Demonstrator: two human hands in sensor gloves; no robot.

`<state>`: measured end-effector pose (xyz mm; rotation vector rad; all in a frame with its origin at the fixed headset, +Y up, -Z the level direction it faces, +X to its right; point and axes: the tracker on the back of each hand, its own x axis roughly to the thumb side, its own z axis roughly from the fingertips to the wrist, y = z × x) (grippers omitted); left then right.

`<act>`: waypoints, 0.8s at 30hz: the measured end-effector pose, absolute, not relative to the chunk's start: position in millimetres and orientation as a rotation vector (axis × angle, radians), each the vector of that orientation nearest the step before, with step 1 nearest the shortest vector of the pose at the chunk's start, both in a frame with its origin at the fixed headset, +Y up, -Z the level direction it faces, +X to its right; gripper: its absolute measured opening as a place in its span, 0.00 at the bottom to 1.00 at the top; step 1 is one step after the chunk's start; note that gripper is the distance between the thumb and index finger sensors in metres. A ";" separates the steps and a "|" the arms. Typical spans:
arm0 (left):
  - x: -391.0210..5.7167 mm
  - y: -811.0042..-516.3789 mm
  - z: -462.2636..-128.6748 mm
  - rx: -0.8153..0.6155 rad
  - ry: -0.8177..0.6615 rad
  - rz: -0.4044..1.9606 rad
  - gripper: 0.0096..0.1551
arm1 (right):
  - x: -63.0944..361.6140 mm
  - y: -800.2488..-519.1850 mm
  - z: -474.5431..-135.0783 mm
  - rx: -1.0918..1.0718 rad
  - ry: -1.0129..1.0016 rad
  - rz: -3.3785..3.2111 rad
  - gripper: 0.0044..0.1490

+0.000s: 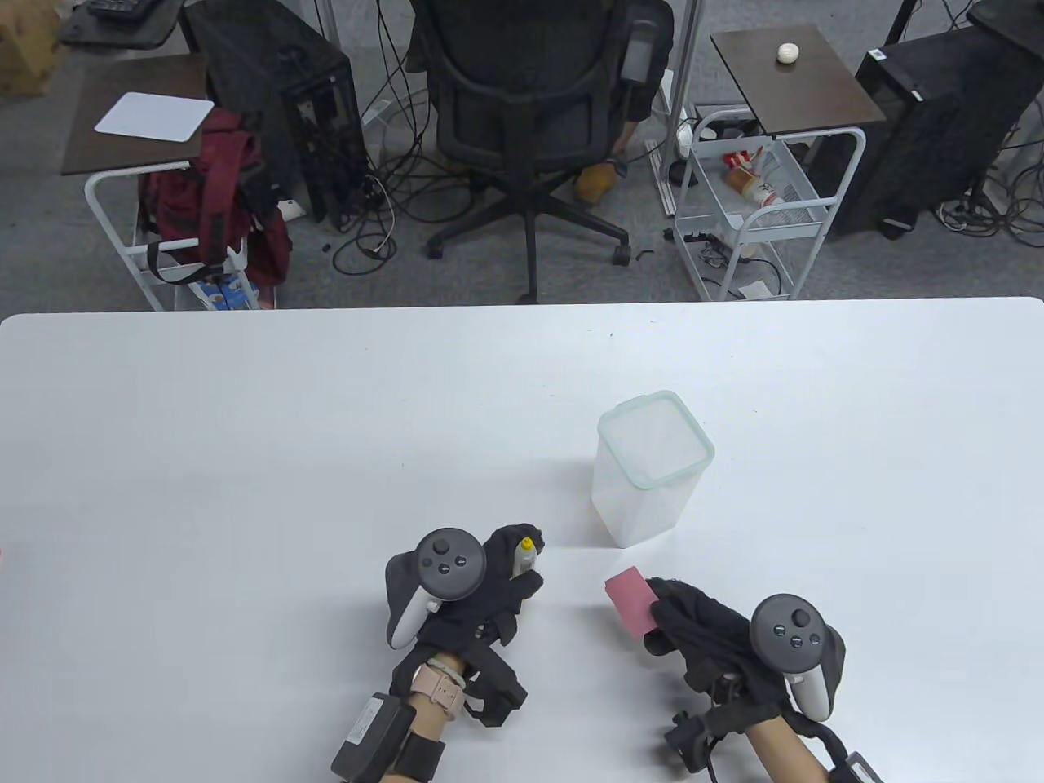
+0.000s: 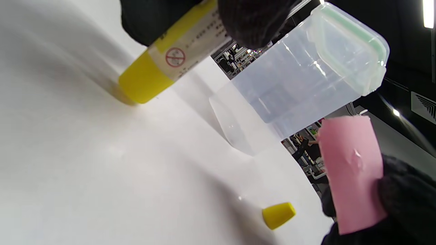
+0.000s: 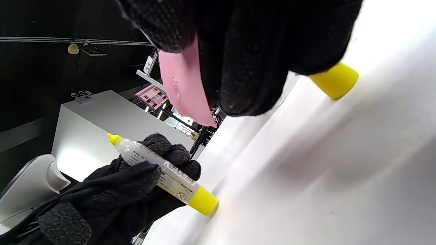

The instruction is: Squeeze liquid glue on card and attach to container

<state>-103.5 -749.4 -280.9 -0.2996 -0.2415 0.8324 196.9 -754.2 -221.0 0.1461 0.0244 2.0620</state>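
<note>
My left hand (image 1: 522, 571) grips a glue tube (image 1: 526, 556) with its yellow nozzle up and uncapped; its yellow base touches the table in the left wrist view (image 2: 160, 68) and the right wrist view (image 3: 163, 175). My right hand (image 1: 661, 613) pinches a pink card (image 1: 630, 602) by one end, tilted up off the table. A small wet blob shows on the card (image 2: 351, 170). The clear lidless container (image 1: 652, 469) with a green rim stands upright just beyond the card. The yellow cap (image 2: 278, 215) lies on the table under my right hand.
The white table (image 1: 245, 489) spreads wide to the left and right of the hands. Beyond its far edge are an office chair (image 1: 530, 122), carts and computer towers on the floor.
</note>
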 end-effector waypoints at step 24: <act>-153.0 -740.8 -241.4 0.048 -0.107 0.771 0.29 | 198.2 -754.3 -216.8 0.152 0.004 2.013 0.24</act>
